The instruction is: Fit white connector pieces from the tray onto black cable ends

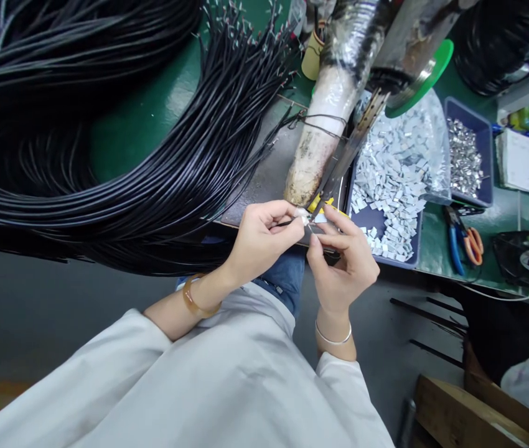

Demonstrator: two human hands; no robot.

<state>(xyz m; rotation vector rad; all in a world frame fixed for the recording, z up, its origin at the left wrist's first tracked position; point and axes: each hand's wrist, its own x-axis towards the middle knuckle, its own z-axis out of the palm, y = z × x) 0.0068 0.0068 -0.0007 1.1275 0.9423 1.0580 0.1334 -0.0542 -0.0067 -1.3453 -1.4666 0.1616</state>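
My left hand (269, 239) is closed in a pinch on a thin black cable (285, 223). A small white piece (302, 215) shows at its fingertips; its kind is unclear. Just to the right, my right hand (345, 258) has thumb and fingers drawn together around what looks like a thin wire (310, 229). A metal rod-like tool with a perforated sleeve (362, 127), resembling a soldering iron, slants down from above, its narrow end close to both hands' fingertips. Fingers partly hide the point where the parts meet.
A large bundle of black cables (162, 180) covers the left of the green table. A white wrapped tube (313, 143) slants down behind my hands. To the right lie a tray of small pale pieces (388, 180), a bin of metal parts (465, 155) and pliers (463, 239).
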